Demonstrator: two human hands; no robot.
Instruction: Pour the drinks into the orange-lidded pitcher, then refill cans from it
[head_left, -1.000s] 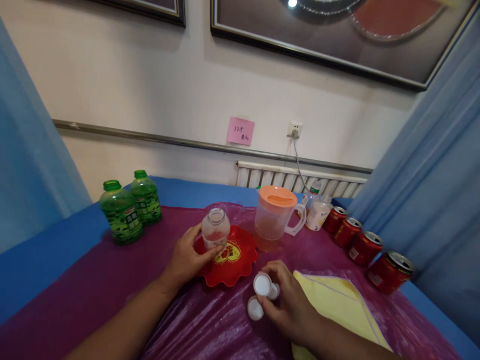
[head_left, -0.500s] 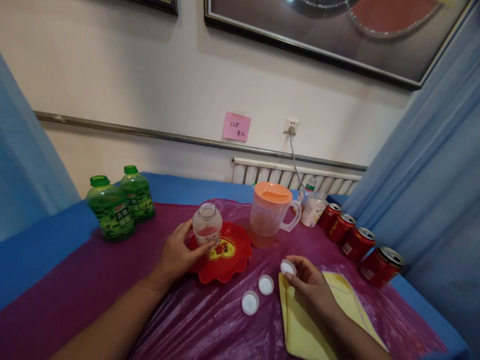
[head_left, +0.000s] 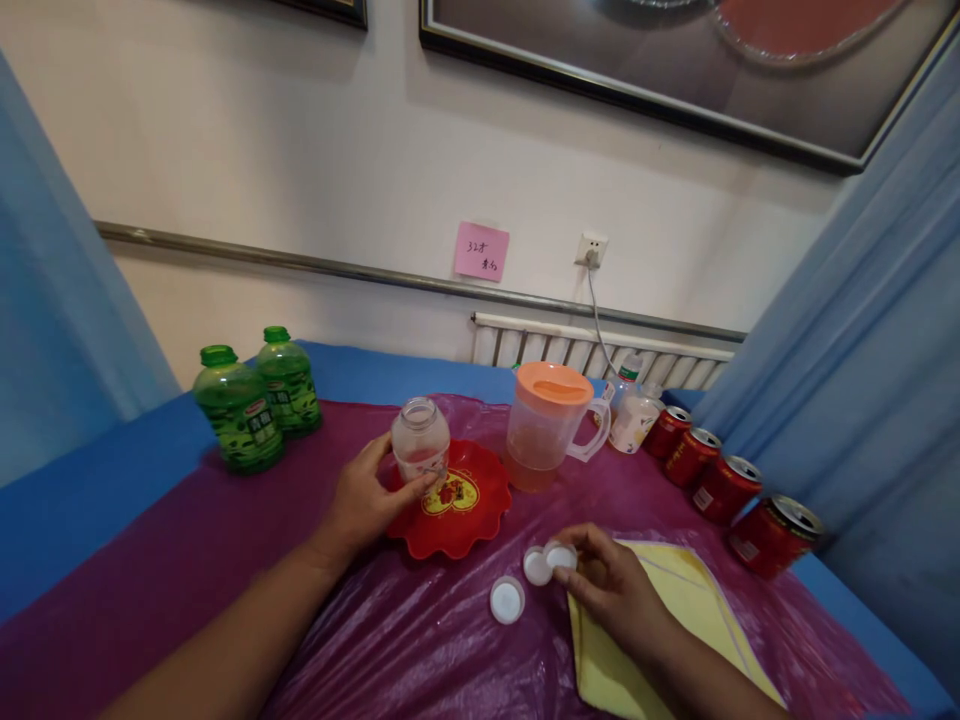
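Note:
My left hand (head_left: 379, 495) is wrapped round a clear, uncapped jar (head_left: 420, 440), upright over the left part of a red scalloped plate (head_left: 480, 520). Between thumb and fingers of my right hand (head_left: 611, 580) is a white cap (head_left: 560, 557), its inner side up. It overlaps a second white cap (head_left: 535, 567) on the purple sheet; whether they touch is unclear. A third cap (head_left: 507, 601) lies nearer to me. Beneath my right hand is a folded yellow cloth (head_left: 675, 580).
A lidded pitcher (head_left: 536, 430) with amber liquid stands behind the plate. Two green bottles (head_left: 244, 425) are at the left. Clear bottles (head_left: 630, 420) and several red cans (head_left: 726, 489) line the right side, near a blue curtain (head_left: 885, 380).
My right hand has moved the held cap down and to the left, closer to the caps on the sheet. My left hand still holds the jar. The whole view has shifted slightly.

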